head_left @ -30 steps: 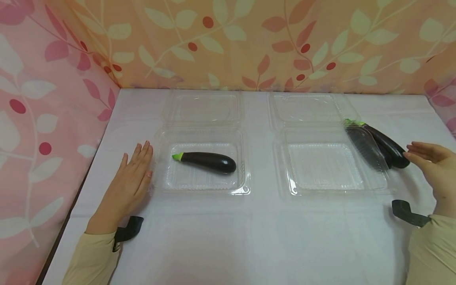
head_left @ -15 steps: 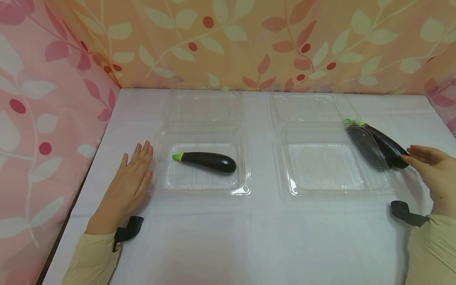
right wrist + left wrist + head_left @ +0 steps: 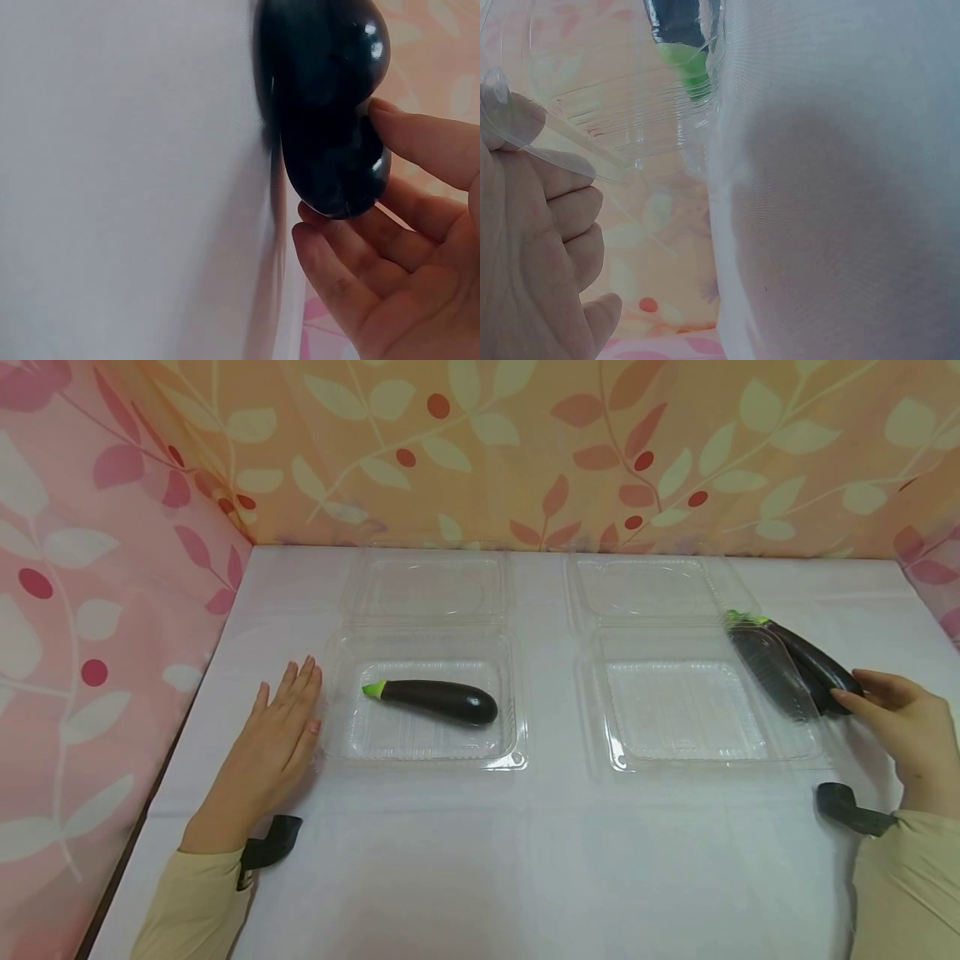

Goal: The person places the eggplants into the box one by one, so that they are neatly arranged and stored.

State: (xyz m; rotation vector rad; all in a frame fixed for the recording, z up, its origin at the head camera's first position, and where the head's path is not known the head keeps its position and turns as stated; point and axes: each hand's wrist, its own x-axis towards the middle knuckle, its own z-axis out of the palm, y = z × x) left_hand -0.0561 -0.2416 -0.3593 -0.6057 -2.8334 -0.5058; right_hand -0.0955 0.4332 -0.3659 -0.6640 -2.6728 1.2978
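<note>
Against the left edge of a hinged clear plastic container (image 3: pixel 431 758), my left hand (image 3: pixel 262 747) rests with fingers extended. One dark eggplant (image 3: pixel 438 702) with a green stem lies inside that container. Two more eggplants lie side by side at the right, the outer eggplant (image 3: pixel 813 656) and the inner eggplant (image 3: pixel 772 664), seen partly through the wall of a second clear container (image 3: pixel 686 760). My right hand (image 3: pixel 903 722) holds the blunt end of the outer eggplant (image 3: pixel 337 172). In the right wrist view its thumb reaches between the two eggplants, and its fingers curl round the outer side.
Both containers have their lids folded back, the left lid (image 3: pixel 431 585) and the right lid (image 3: pixel 645 585). A white cloth (image 3: pixel 525 860) covers the table. Leaf-patterned fabric (image 3: pixel 480 443) stands behind it and along the left side.
My right hand has moved left, and its thumb and fingers have closed round the end of the outer eggplant. The left hand has stayed in place.
</note>
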